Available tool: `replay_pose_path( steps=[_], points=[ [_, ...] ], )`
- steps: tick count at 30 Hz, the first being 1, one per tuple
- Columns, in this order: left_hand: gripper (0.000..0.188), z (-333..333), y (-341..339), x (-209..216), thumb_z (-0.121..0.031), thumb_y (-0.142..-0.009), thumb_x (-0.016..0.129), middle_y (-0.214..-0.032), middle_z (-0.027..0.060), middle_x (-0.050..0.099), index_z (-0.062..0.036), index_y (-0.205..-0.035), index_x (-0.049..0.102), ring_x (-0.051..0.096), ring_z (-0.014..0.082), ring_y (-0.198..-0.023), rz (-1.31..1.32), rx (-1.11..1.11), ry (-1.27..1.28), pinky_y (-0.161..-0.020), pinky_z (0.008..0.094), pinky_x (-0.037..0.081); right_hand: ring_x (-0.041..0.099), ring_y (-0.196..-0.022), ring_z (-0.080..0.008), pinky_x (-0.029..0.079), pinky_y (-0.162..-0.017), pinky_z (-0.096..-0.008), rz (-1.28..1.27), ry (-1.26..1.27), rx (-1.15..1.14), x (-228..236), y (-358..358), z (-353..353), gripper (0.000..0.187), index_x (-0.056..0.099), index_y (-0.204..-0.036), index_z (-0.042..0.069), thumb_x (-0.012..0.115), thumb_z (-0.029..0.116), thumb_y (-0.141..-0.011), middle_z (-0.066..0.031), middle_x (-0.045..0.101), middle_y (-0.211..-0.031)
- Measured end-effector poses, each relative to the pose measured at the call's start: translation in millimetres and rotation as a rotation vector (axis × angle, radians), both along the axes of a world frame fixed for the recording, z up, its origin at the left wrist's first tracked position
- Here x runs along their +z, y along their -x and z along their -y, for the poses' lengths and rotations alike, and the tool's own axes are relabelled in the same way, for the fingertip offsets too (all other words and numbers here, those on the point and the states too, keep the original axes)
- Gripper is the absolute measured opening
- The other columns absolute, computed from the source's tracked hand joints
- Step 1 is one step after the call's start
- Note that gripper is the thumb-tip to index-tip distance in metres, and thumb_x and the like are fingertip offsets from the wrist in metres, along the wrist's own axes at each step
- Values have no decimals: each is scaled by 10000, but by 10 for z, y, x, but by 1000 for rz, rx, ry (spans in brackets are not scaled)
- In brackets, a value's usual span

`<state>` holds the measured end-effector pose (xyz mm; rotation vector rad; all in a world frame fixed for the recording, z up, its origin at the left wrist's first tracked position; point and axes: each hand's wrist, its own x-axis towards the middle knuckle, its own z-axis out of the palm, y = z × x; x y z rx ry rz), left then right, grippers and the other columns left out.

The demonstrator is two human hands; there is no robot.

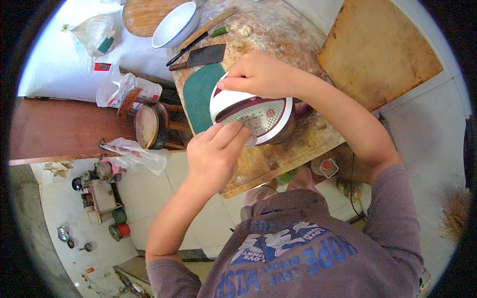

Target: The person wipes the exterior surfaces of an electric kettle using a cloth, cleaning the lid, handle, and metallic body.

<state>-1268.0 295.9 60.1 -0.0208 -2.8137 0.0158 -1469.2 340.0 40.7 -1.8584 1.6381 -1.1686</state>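
Observation:
A rounded white and maroon appliance that looks like a rice cooker (pixel 285 119) stands at the table's near edge. Its top has a raised white handle band and a silver, checkered panel (pixel 263 115). My right hand (pixel 263 74) reaches over from the far side, its fingers closed on the white band. My left hand (pixel 218 151) is at the near left of the panel, fingers bent and pressed together. Something pale and blurred shows by those fingertips; I cannot make out what it is. A dark green mat (pixel 198 97) lies partly under the appliance's left side.
Beyond the mat are a cleaver (pixel 206 55), a wooden stick (pixel 213 22), a piece of cucumber (pixel 219 32) and a garlic bulb (pixel 246 31). A white bowl (pixel 175 25) leans at the far left. A wooden board (pixel 380 54) stands right. Plastic bags (pixel 139 155) hang left.

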Motion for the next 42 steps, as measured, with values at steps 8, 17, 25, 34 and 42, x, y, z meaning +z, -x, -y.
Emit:
replay_pose_path(
  steps=[8,17,25,34,42],
  points=[
    [260,-83,309,-64,-83,-621,567,-898,28,615,-95,-872,632,609,209,-746,-86,-82,-38,-607,315,505,471,-498,-173,386,-496,-321,1,46,-24,-38,10,-11,317,666,-821,24,534,311,-843,-145,551,-579],
    [277,-130,505,-97,-80,-598,575,-883,26,584,-84,-872,619,576,193,-694,-167,-172,-13,-535,307,476,472,-502,-168,389,-503,-322,1,74,5,-8,2,25,291,676,-858,42,541,299,-838,-132,575,-593],
    [248,144,-20,5,-86,-619,609,-915,61,620,-96,-865,639,614,237,-771,23,-66,-42,-613,323,510,507,-523,-174,411,-530,-328,-57,-122,-30,126,-27,-32,282,672,-845,38,542,287,-833,-151,587,-621],
    [273,-2,266,-20,-68,-610,605,-937,46,625,-93,-880,638,614,221,-752,-23,-132,-45,-584,316,505,466,-490,-182,396,-503,-325,40,0,-5,-3,29,-13,303,652,-806,2,551,286,-830,-163,552,-583],
    [280,-195,559,10,-113,-636,553,-926,47,611,-93,-905,628,604,195,-789,-23,-142,-3,-615,293,501,465,-494,-172,389,-497,-317,34,8,-12,-32,18,0,284,663,-826,15,544,273,-831,-143,547,-570]
  ],
)
